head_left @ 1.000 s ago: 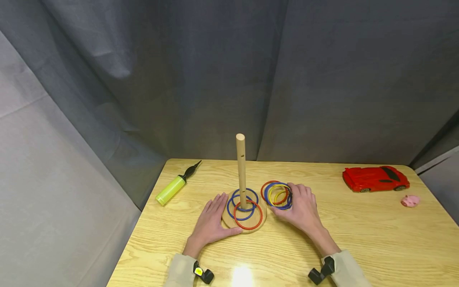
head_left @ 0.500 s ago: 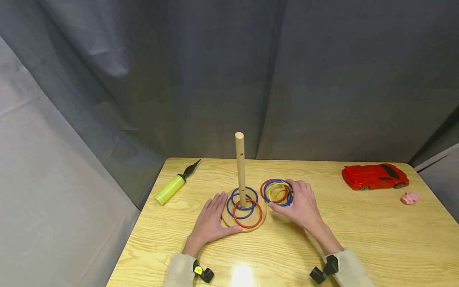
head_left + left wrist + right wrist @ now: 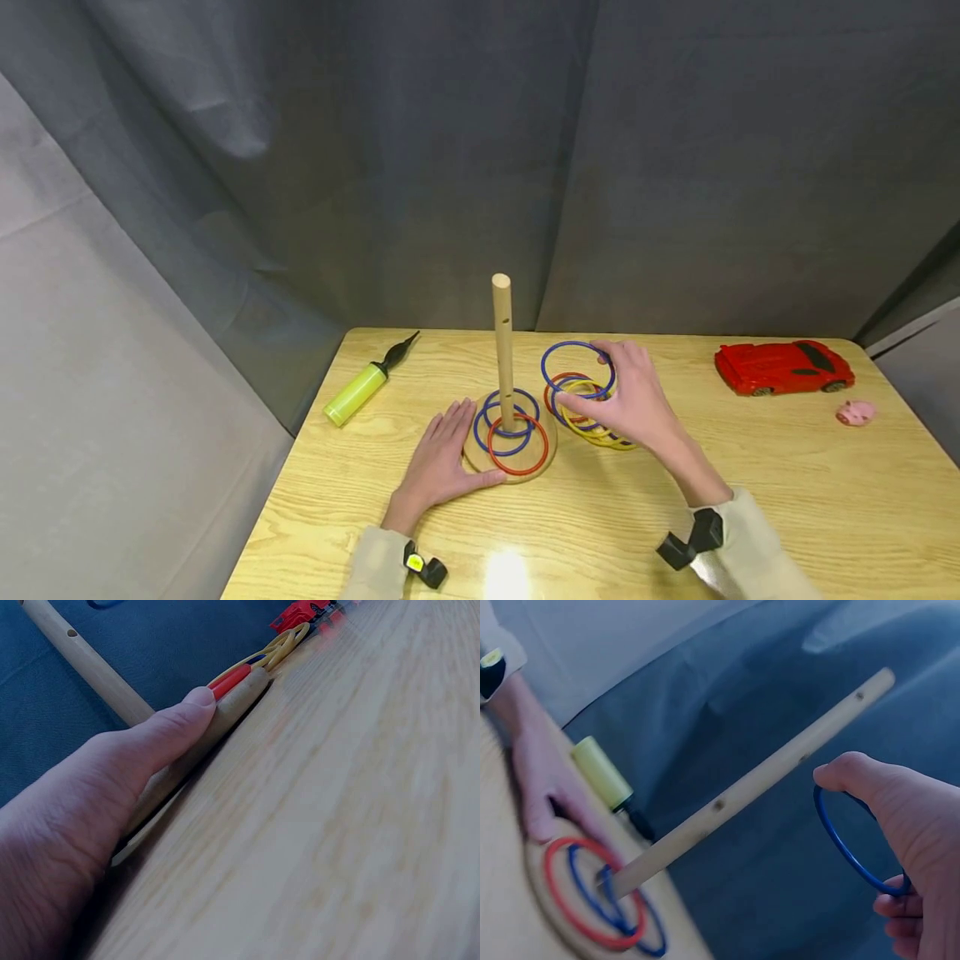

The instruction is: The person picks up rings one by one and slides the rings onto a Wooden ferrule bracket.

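To the right of the peg (image 3: pixel 505 358), the right hand (image 3: pixel 637 400) pinches a raised blue ring (image 3: pixel 846 853) and the spread left hand (image 3: pixel 442 468) touches the peg's base (image 3: pixel 528 455), so threading the ring on seems in hand, likely calling next for more height.

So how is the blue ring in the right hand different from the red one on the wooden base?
Colour: the blue ring is blue, the red ring is red.
Place: the blue ring is held up in the air by the right hand, while the red ring lies down on the wooden base.
Both are thin and round.
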`<state>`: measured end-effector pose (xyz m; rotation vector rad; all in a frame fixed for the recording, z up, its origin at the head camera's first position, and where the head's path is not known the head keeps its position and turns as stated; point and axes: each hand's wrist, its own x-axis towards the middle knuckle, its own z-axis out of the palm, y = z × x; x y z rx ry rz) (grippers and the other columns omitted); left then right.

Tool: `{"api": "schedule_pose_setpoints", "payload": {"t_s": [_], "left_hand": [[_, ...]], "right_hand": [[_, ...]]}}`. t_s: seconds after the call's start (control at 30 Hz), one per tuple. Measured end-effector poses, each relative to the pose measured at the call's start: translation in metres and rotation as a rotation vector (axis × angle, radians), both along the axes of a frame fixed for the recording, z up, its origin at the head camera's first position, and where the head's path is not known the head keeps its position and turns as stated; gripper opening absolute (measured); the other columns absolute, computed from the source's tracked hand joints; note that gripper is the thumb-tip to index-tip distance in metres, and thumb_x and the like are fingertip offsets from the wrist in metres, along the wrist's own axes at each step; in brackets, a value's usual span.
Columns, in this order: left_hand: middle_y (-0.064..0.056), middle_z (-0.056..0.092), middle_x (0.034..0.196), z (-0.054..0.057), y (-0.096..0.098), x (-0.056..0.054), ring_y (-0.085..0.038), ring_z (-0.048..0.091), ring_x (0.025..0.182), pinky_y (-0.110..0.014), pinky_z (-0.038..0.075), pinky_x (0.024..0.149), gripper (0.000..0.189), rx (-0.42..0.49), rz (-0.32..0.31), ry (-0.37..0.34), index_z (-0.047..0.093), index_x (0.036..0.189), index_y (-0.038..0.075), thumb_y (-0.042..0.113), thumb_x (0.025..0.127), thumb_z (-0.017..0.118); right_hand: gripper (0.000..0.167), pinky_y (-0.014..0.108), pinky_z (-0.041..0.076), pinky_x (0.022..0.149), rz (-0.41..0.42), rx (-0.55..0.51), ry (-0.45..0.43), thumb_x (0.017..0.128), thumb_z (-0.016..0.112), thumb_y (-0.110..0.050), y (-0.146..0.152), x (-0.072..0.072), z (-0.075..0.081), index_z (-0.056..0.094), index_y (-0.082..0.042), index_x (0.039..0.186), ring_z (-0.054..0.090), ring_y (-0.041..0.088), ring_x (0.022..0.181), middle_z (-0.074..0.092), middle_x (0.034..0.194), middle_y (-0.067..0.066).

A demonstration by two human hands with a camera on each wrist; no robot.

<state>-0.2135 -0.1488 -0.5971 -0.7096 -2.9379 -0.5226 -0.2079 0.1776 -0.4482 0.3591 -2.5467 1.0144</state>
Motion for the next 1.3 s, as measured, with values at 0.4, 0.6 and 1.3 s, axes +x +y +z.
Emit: {"api": "schedule_pose_setpoints", "payload": {"t_s": [0.4,0.6,1.3], "left_hand": [[-0.005,0.020,0.175,0.001,-0.001,0.001,-0.025,0.016,0.161,-0.048,0.017,0.130,0.128,0.003,-0.009,0.006,0.017,0.169,0.013,0.097,0.077,0.049],[-0.006,0.021,0.174,0.003,0.000,0.001,-0.025,0.017,0.161,-0.048,0.017,0.130,0.128,-0.001,-0.009,0.009,0.018,0.169,0.012,0.097,0.077,0.048],[-0.005,0.021,0.174,0.000,-0.001,0.000,-0.024,0.017,0.161,-0.047,0.017,0.130,0.128,0.011,-0.006,0.010,0.018,0.169,0.013,0.096,0.077,0.051]], "right_hand": [[0.075,0.039,0.034,0.080,0.051,-0.069,0.161,0.070,0.094,-0.040,-0.015,-0.007,0.085,0.063,-0.003,0.129,0.042,0.027,0.104,0.055,0.101,0.007],[0.073,0.039,0.036,0.083,0.051,-0.104,0.206,0.071,0.094,-0.040,-0.023,-0.011,0.111,0.065,-0.004,0.128,0.043,0.026,0.106,0.056,0.102,0.007],[0.080,0.039,0.040,0.084,0.151,-0.074,0.220,0.071,0.093,-0.049,-0.056,-0.015,0.129,0.063,-0.006,0.132,0.041,0.026,0.108,0.058,0.113,0.009]]}}
